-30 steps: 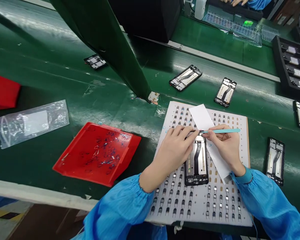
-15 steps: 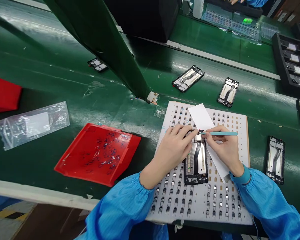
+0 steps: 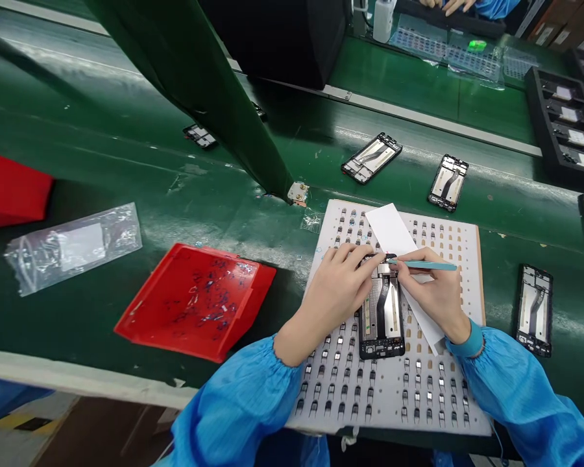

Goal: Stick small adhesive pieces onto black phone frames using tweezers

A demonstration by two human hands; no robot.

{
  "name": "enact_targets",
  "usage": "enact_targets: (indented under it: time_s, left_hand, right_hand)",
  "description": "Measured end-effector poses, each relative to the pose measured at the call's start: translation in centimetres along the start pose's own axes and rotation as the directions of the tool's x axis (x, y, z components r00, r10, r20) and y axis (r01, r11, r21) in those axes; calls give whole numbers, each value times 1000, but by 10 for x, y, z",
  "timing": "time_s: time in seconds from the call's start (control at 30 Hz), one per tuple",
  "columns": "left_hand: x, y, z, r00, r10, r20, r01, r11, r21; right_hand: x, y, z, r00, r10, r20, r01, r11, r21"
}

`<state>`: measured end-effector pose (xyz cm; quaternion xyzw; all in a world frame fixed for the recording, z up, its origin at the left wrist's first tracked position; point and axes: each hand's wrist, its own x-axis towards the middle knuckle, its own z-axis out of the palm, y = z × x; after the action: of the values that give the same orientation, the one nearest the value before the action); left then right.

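Note:
A phone frame [image 3: 382,318] with a black flex cable down its middle lies on a white board [image 3: 387,405] that holds rows of small metal-and-black parts. My left hand [image 3: 340,285] rests over its upper left edge, fingers curled on the top end and steadying it. In my right hand [image 3: 433,288] a pair of light blue tweezers [image 3: 431,265] is pinched, the tip at the top end of the phone frame. What the tip touches is too small to make out. A white paper strip [image 3: 394,230] lies slanted under the phone frame and my right hand.
To the left are a red bin [image 3: 175,331] with small scraps and a clear plastic bag [image 3: 80,245]. More phone frames [image 3: 534,311] lie on the green surface. A green post [image 3: 238,123] rises ahead. A black tray [image 3: 564,126] stands far right; another person's hands [image 3: 448,5] show at the top.
The tweezers' rear end has dipped slightly and shifted left, with the tip still at the phone frame's top. My left hand stays in place. The whole view has shifted a little.

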<state>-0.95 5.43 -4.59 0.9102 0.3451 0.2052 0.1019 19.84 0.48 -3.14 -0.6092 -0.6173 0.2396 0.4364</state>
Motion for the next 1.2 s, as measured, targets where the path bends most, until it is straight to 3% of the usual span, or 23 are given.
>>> enact_targets:
  time_s: [0.2, 0.4, 0.53, 0.67, 0.77, 0.87, 0.97, 1.07, 1.13, 1.2]
  left_hand:
    - [0, 1, -1, 1000, -20, 20, 20, 1000, -24]
    - [3, -3, -3, 997, -69, 42, 75, 985, -154]
    - [1, 13, -10, 981, -185, 50, 191, 965, -182]
    - [-6, 53, -3, 903, -428, -32, 427, 903, -47]
    - [-7, 77, 14, 833, -552, -11, 552, 832, 60]
    - [-6, 89, 22, 787, -617, 13, 613, 783, 102]
    - [-2, 88, 13, 777, -629, -20, 629, 775, 58]
    - [26, 72, -7, 804, -573, -161, 577, 816, -28]
    - [67, 50, -21, 813, -540, -218, 545, 837, -42]
    - [119, 17, -32, 782, -604, -155, 614, 789, 26]
  right_hand:
    - [-1, 1, 1, 999, -24, -21, 23, 999, -41]
    - [1, 4, 4, 999, -35, -2, 35, 999, -18]
    - [-3, -3, -7, 996, -62, -63, 64, 998, 28]
    - [-30, -6, -39, 977, -6, -212, 21, 998, 67]
    - [-60, 1, -60, 960, 13, -279, 15, 995, 96]
    - [-83, 12, -70, 953, 1, -304, 26, 996, 87]
    - [-93, 22, -72, 938, 2, -347, 25, 997, 76]
    - [-95, 29, -73, 911, -4, -411, 34, 997, 65]
    - [-95, 31, -74, 896, 0, -444, 34, 997, 68]
    - [-95, 33, -78, 896, 29, -443, 8, 997, 81]
